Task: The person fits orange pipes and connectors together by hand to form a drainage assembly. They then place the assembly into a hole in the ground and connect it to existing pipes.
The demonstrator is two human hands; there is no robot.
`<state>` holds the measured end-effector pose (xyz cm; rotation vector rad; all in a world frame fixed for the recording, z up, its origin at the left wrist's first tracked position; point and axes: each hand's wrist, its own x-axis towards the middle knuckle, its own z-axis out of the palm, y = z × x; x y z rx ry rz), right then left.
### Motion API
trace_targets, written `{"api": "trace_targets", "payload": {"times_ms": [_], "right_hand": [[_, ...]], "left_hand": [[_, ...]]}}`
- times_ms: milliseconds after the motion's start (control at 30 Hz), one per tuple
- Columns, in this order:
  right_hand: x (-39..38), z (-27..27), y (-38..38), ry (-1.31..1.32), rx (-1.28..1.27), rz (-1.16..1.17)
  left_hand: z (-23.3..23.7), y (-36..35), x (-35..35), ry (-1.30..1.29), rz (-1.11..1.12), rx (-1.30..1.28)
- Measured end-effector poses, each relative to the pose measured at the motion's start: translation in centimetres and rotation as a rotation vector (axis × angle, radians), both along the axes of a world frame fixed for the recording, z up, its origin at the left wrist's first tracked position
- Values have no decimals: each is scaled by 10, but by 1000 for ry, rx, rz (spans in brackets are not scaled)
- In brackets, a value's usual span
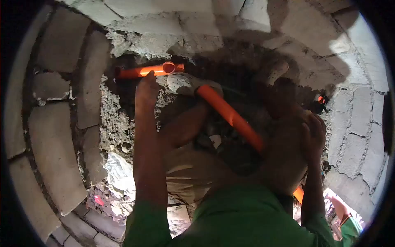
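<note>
An orange pipe [135, 73] lies across the far end of a dirt trench, with an open round socket [168, 67] at its right part. My left hand [147, 86] reaches forward and grips this pipe at its near side; most of the fingers are in shadow. A second, longer orange pipe [232, 117] slants between my legs, from beside my left shoe [181, 83] toward my right thigh. My right hand [314, 131] rests against my bent right knee, its fingers spread over it and holding nothing.
Paving blocks [55, 140] border the trench on the left, and more pavers [349, 111] on the right. A crumpled clear plastic bag [119, 171] lies at the left edge. Another orange piece [299, 194] shows beside my right arm. Part of another person's sleeve [351, 230] appears lower right.
</note>
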<state>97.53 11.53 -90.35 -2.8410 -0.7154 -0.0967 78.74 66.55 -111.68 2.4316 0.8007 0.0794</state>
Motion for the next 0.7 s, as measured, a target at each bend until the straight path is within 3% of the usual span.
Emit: {"api": "trace_targets", "payload": {"times_ms": [67, 167, 233, 300, 333, 400, 433, 467, 567, 633, 700], "right_hand": [[0, 0, -1, 46, 10, -36], [2, 3, 1, 142, 6, -107], [7, 5, 9, 191, 104, -135], [11, 6, 11, 218, 98, -134], [13, 5, 12, 220, 99, -133], [16, 5, 9, 223, 50, -114], [17, 5, 8, 211, -1, -96], [18, 6, 9, 210, -19, -78], [16, 5, 10, 210, -23, -116], [16, 7, 16, 207, -16, -91], [15, 9, 20, 209, -8, -60]], "left_hand": [[-60, 24, 20, 132, -74, 241], [-104, 42, 34, 70, 46, 56], [-157, 61, 41, -17, 61, -143], [-218, 64, 48, -449, 355, -578], [-203, 48, 61, -532, 502, -733], [-166, 40, 98, -579, 1098, -1191], [-194, 52, 97, -573, 1102, -1185], [-222, 58, 91, -664, 960, -1001], [-175, 47, 105, -829, 1100, -1024], [-147, 44, 95, -972, 770, -1533], [-115, 34, 88, -1018, 779, -1599]]}}
